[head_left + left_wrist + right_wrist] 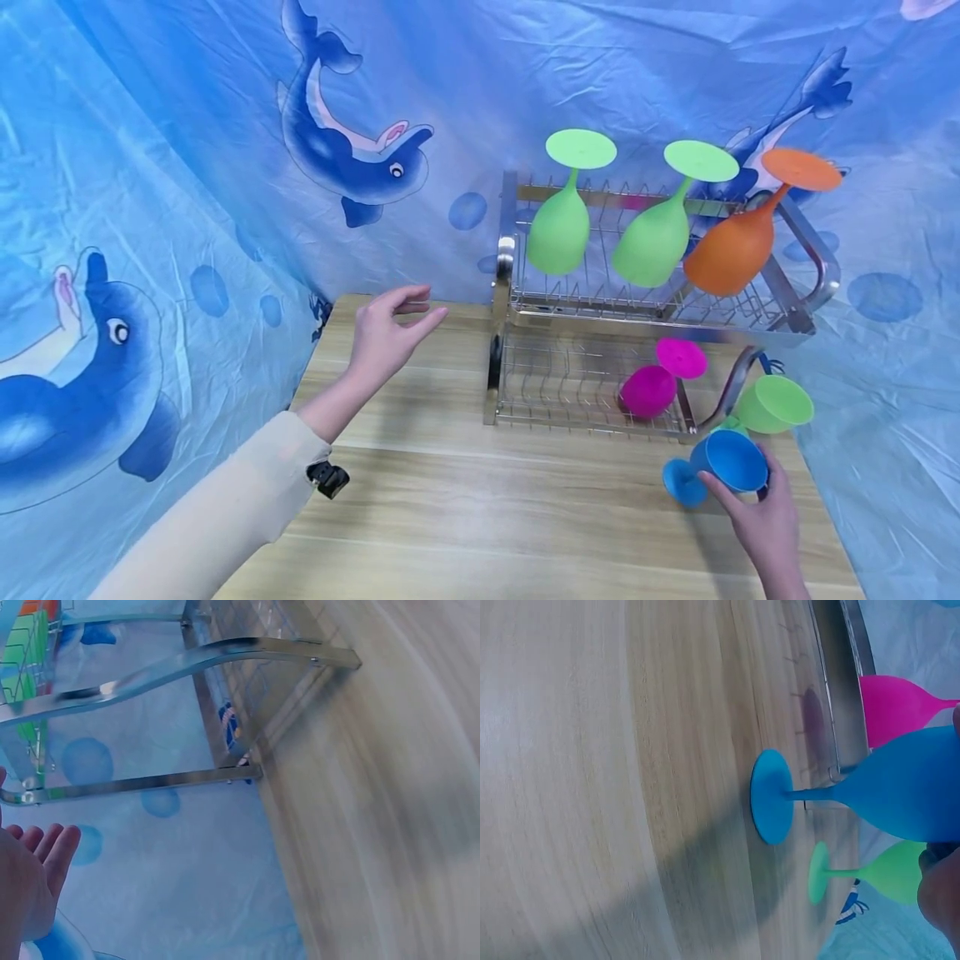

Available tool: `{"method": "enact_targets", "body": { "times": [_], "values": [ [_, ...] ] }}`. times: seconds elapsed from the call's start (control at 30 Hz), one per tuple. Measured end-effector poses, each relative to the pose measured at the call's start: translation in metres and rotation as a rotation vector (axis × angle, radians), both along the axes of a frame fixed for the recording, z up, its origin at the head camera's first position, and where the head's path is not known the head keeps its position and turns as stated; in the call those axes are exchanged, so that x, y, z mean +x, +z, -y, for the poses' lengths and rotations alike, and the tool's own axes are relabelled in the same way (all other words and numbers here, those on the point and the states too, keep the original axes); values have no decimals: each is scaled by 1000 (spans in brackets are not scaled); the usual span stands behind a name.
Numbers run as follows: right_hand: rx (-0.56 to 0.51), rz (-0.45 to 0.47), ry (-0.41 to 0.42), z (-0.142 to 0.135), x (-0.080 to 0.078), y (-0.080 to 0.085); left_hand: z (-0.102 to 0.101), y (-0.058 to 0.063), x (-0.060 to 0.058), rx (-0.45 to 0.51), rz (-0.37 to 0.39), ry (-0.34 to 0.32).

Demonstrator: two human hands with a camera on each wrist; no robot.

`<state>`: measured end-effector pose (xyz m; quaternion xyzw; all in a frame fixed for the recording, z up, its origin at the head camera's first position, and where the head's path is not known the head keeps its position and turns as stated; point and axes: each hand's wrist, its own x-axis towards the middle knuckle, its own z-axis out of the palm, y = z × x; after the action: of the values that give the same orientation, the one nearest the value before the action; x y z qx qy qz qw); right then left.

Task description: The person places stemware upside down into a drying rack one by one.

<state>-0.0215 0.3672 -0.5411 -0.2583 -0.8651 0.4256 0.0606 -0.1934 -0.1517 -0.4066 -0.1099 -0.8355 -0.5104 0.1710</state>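
Observation:
My right hand (776, 521) grips the bowl of a blue goblet (735, 462), its mouth up. In the right wrist view, the goblet's foot (771, 796) appears to hang just above the wooden table. My left hand (386, 329) hovers left of the metal dish rack (660, 325), fingers bent loosely and thumb apart, with nothing in it. On the rack's top tier, two light green goblets (558, 233) and an orange goblet (731, 250) stand upside down. A magenta goblet (648, 392) leans upside down in the lower tier. Behind the blue goblet, another green goblet (776, 404) stands upright.
The wooden table (465, 517) runs under the rack and both hands. Blue cloth (465, 108) printed with dolphins hangs behind and on both sides. A curved metal side frame (225, 652) of the rack rises near my left hand.

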Motion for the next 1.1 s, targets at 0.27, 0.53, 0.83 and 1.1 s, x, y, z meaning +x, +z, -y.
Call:
{"method": "enact_targets", "body": {
  "times": [0.27,0.53,0.83,1.1],
  "values": [
    [-69,1,-22,11,-2,4,8,-20,13,-21,53,-18],
    [-213,-27,82,44,-10,24,15,-44,34,-52,45,-80],
    [-372,-176,208,89,-21,38,3,-63,65,-196,-16,-213],
    [-539,-239,313,126,-33,43,-16,-81,85,-238,-42,-293]
  ]
}}
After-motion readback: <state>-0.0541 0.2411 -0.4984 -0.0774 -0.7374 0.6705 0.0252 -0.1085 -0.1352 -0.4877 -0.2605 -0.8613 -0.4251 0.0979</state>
